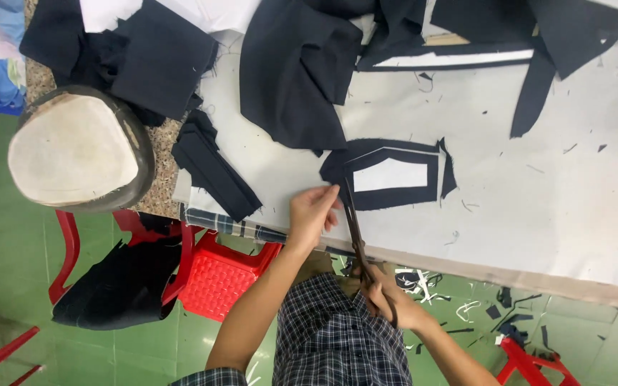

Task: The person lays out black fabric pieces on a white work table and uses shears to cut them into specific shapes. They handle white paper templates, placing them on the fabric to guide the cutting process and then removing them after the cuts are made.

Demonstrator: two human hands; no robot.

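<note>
The left hand pinched the dark fabric piece at the table edge; holding it taut would have kept the cut clean. The right hand gripped the scissors, blades best following the white template's border.

Green tiled floor, littered with dark and white scraps lower right. Red plastic stool under the table edge, red chair left of it with dark cloth on the seat, more red legs at the corners. Big table with pale grey top. Even, flat light.
</note>
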